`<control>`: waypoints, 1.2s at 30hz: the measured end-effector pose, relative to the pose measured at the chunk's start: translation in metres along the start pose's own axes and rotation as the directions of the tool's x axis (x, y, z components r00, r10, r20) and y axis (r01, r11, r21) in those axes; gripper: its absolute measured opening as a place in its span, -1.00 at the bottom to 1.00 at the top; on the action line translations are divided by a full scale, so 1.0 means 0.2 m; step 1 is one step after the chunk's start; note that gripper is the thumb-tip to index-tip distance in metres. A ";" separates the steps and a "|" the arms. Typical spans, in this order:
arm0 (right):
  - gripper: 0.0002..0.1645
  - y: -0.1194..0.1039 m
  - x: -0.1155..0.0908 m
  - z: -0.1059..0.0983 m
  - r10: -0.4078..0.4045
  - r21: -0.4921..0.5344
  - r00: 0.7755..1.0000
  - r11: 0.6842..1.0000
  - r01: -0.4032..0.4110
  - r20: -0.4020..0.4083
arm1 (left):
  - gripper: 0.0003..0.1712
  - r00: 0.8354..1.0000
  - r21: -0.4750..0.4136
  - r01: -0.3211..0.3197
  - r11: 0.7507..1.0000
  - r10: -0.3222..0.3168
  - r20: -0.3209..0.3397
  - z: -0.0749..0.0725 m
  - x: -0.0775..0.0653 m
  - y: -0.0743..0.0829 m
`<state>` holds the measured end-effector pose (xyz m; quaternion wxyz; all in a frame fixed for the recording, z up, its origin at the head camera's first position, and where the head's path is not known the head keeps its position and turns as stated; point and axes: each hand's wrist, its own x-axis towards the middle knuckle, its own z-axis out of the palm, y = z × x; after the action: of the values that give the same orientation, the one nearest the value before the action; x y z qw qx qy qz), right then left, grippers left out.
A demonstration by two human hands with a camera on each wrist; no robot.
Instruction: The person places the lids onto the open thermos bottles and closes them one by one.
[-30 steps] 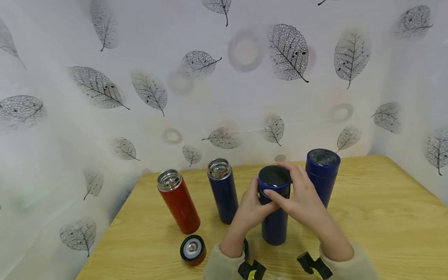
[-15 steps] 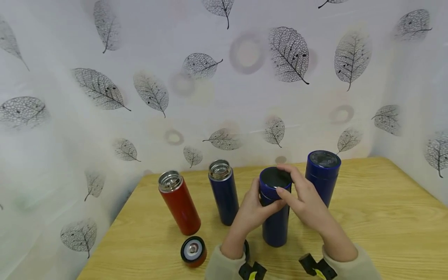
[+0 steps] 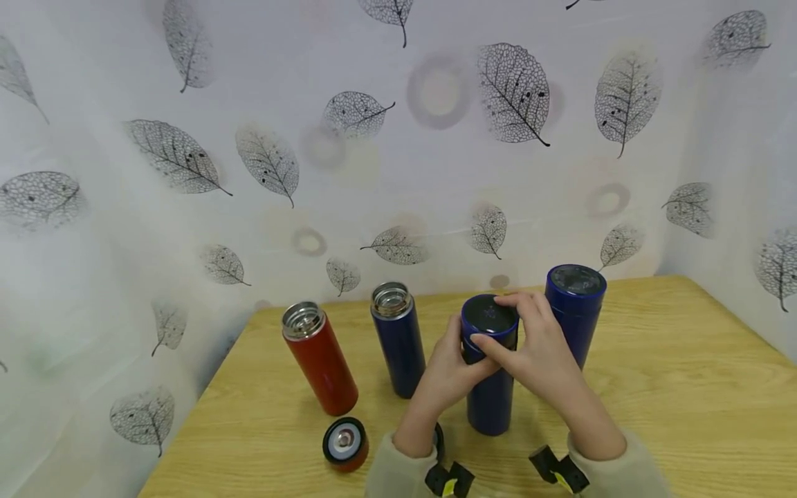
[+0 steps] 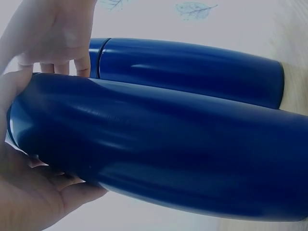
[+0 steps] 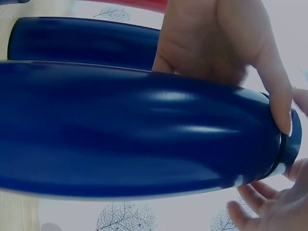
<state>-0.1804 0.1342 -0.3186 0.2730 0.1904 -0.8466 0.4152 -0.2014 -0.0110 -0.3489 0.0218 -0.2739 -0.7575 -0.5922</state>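
A dark blue thermos bottle (image 3: 489, 408) stands upright on the table, with a black-topped blue lid (image 3: 482, 319) at its mouth. Around the bottle's upper part, my left hand (image 3: 443, 366) grips from the left. Thumb and fingers of my right hand (image 3: 540, 349) pinch the lid from the right and over its top edge. In the right wrist view, a narrow dark seam runs between the lid (image 5: 293, 139) and the bottle's body (image 5: 144, 130). Faint markings show on the lid's top. The left wrist view has the body (image 4: 168, 149) filling the middle.
Left of the hands stand an open red bottle (image 3: 320, 366) and an open navy bottle (image 3: 398, 353). A red lid (image 3: 345, 443) lies upturned in front; another dark round piece (image 3: 439, 441) is partly behind my left sleeve. A lidded blue bottle (image 3: 571, 321) stands right, near the leaf-patterned curtain.
My right thumb and fingers have shifted slightly around the lid, with the thumb back at its front edge. Faint markings now show on the lid's top. The other bottles stay put.
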 end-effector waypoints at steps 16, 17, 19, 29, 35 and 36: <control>-0.45 0.01 0.01 0.00 -0.082 0.073 0.997 0.994 0.082 -0.009 | -0.36 1.000 -0.013 -0.016 1.000 0.016 -0.003 -0.01 0.00 0.01; -0.44 0.00 0.01 0.01 -0.064 0.055 0.998 0.996 0.065 -0.022 | -0.36 1.000 -0.012 -0.019 1.000 0.018 -0.001 -0.01 0.00 0.00; -0.41 0.00 0.00 0.02 -0.031 0.026 0.998 0.999 0.032 -0.045 | -0.36 1.000 -0.018 -0.022 1.000 0.022 0.007 -0.01 0.00 0.00; -0.51 0.01 0.00 -0.01 -0.071 0.194 0.997 0.979 0.062 0.042 | -0.35 0.999 0.000 -0.047 0.999 0.047 0.024 -0.01 0.02 0.01; -0.44 0.02 0.00 -0.03 -0.137 0.284 0.985 0.953 0.103 0.102 | -0.37 0.999 0.013 -0.051 0.999 0.051 0.011 -0.02 -0.01 0.07; -0.44 0.02 0.00 -0.03 -0.125 0.261 0.987 0.961 0.096 0.098 | -0.36 0.999 0.005 -0.047 0.999 0.047 0.011 -0.02 -0.01 0.07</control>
<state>-0.1811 0.1402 -0.3174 0.2202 0.2943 -0.7883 0.4934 -0.1936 -0.0139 -0.3356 0.0322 -0.2948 -0.7525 -0.5881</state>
